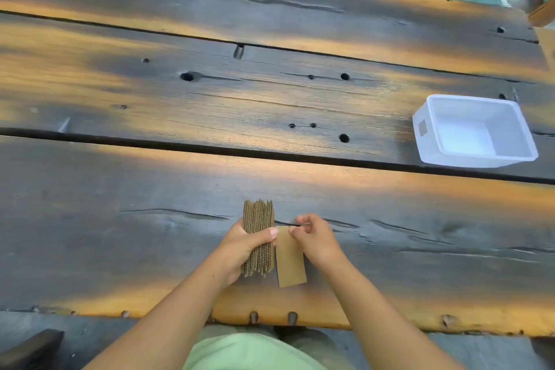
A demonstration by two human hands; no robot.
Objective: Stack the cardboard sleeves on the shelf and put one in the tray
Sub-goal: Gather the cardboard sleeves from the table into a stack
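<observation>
Left hand (240, 249) fingers wrapped around the brown corrugated cardboard sleeve stack (258, 239), held on edge. Just right of its thumb, right hand (313, 239) pinches a single flat brown cardboard sleeve (289, 264) at its top. White rectangular plastic tray (474, 132) well right, apart.

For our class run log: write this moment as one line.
left hand: grips sleeve stack | right hand: pinches single sleeve beside stack | white tray: empty, far right

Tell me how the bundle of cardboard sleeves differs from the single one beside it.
The bundle of sleeves stands on edge, showing corrugated edges, gripped by the left hand. The single sleeve shows its smooth flat face, pinched at its top by the right hand. Both are brown cardboard, side by side.
</observation>
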